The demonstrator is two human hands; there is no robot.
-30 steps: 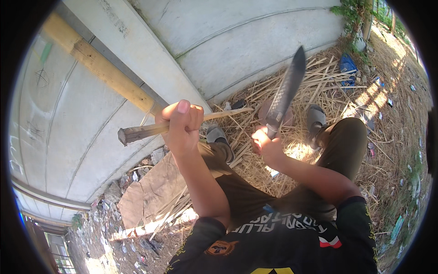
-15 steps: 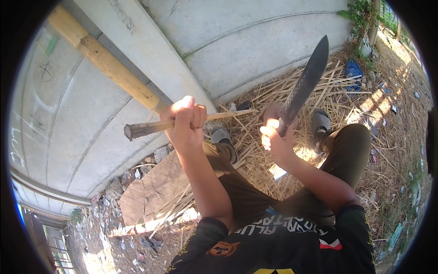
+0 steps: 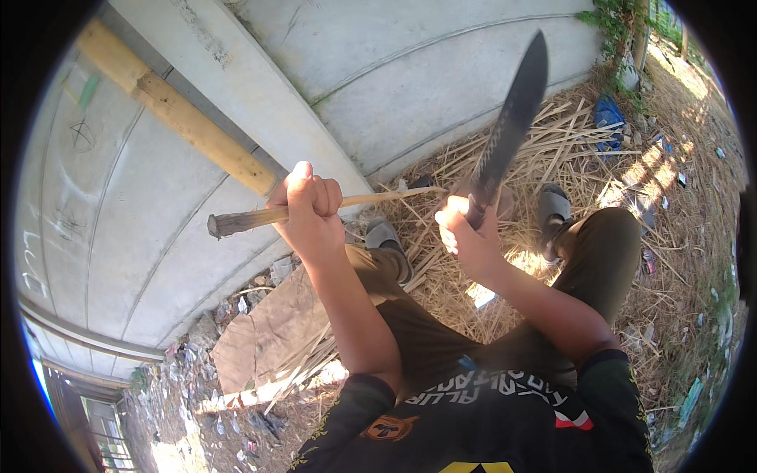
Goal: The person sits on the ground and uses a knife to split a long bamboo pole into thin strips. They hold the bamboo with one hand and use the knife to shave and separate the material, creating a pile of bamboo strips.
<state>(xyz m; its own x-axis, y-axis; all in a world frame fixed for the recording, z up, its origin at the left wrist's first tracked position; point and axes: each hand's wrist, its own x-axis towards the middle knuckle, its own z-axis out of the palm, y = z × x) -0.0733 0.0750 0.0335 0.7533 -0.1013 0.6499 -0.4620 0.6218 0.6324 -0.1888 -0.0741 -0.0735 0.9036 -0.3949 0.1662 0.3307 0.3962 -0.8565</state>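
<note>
Wall (image 3: 441,71) with scrawled marks, one bamboo pole (image 3: 185,122) in front; one black shirt (image 3: 505,430) bearing white lettering. One wooden stick (image 3: 251,220) — clamped in the left hand (image 3: 310,213), thin tip near the right hand (image 3: 471,236), which grips one broad dark knife (image 3: 512,118), blade pointing away. Two grey shoes (image 3: 554,203) beyond.

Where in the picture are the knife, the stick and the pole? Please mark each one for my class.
Knife (image 3: 513,118): head view, middle of the dark blade.
Stick (image 3: 247,220): head view, on its thicker part.
Pole (image 3: 187,121): head view, about midway along its yellowish length.
</note>
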